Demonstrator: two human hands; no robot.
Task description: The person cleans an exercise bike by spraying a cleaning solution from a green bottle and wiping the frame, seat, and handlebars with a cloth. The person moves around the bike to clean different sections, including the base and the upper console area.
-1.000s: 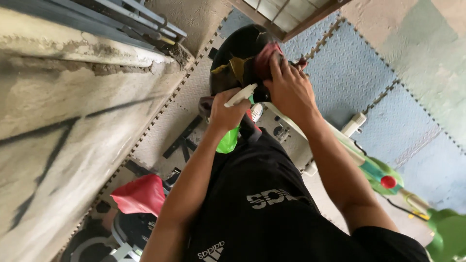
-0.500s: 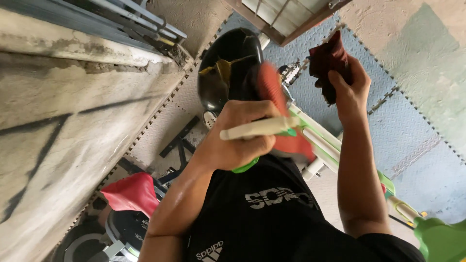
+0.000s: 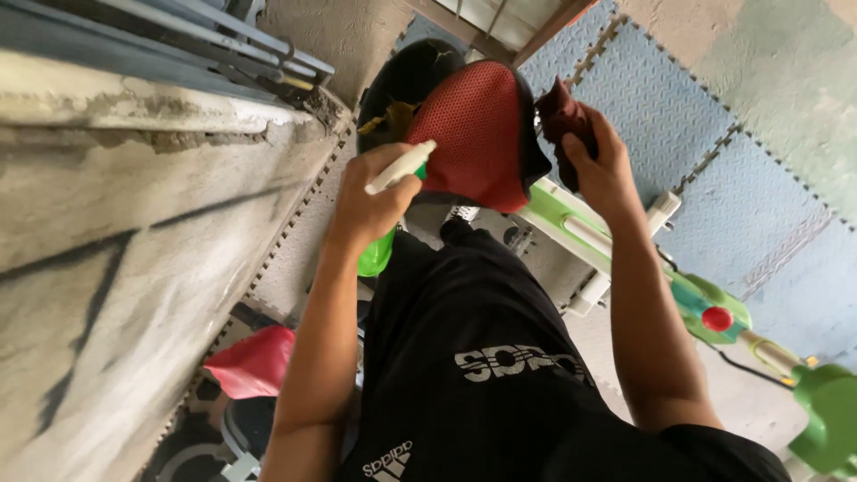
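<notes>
From the head camera, the left hand (image 3: pixel 375 192) has its grip clenched around a green spray bottle (image 3: pixel 378 252) with a white nozzle, just beside a red mesh seat (image 3: pixel 473 134). The right hand (image 3: pixel 603 170) grasps a dark red cloth (image 3: pixel 561 112) against the seat's edge, above blue floor mats (image 3: pixel 678 98).

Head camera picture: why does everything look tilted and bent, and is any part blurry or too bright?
In the head view the wide lens bends the wall ledge and floor mats, and the whole scene sits tilted. Daylight is soft, without hard glare. The red mesh shoe, the left hand on the green spray bottle and the right hand holding a dark cloth look sharp; the edges look softer.
</notes>
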